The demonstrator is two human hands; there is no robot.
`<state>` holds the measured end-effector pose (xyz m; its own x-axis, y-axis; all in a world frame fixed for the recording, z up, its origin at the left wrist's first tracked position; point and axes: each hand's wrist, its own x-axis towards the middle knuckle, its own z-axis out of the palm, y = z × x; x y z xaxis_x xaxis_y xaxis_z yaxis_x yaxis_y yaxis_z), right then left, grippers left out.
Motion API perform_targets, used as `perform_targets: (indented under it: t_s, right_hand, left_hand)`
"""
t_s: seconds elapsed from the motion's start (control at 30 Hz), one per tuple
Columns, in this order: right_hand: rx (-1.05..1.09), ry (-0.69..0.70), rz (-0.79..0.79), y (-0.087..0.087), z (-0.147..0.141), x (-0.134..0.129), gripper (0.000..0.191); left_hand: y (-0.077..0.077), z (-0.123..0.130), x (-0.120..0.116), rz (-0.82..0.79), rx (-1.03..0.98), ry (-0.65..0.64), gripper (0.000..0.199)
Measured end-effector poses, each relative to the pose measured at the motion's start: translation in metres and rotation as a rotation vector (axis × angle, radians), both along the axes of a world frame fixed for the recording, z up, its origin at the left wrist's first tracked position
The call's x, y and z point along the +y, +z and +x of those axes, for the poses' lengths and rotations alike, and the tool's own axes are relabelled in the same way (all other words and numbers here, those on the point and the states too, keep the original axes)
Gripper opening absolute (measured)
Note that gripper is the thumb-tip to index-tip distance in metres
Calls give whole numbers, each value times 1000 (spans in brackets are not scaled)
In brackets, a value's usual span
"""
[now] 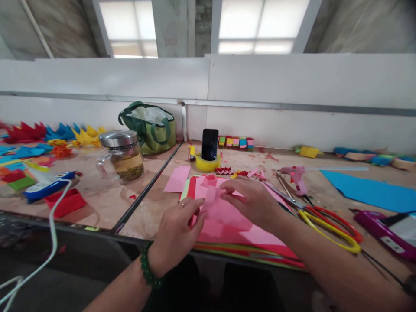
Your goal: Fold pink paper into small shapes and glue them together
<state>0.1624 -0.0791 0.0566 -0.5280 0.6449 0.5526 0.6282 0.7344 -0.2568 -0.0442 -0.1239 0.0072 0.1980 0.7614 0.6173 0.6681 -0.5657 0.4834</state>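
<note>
A small pink paper piece (212, 197), blurred, is held between my two hands over a stack of pink sheets (240, 232). My left hand (180, 225) pinches its left side between thumb and fingers. The fingertips of my right hand (250, 199) are closed at its upper right edge. Just behind the piece, a small folded pink paper shape (209, 180) rests on the stack. Red and green sheets show at the stack's edges. Scissors with red and yellow handles (328, 221) lie right of the stack, beside my right forearm.
A phone (209, 144) stands in a yellow tape roll (208, 163) behind the stack. A pink glue gun (297, 177), blue sheet (367, 188) and purple stapler-like tool (383, 232) lie right. Left are a glass tea jar (125, 158), green bag (159, 132) and red paper box (65, 202).
</note>
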Motion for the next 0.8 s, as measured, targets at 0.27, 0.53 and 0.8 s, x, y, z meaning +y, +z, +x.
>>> perform_targets:
  t_s: [0.27,0.53,0.8]
  right_hand:
    - [-33,139,160,-7,27,-32,33]
    - [127,-32,-36,-50,61,-42,29]
    - [40,53,-265,-47,73,-41,26]
  left_hand:
    - [12,2,-32,404,380,53,19]
    - [5,-12,3,-30,438,-216,34]
    - [-7,-8,8,-394,205,-248,36]
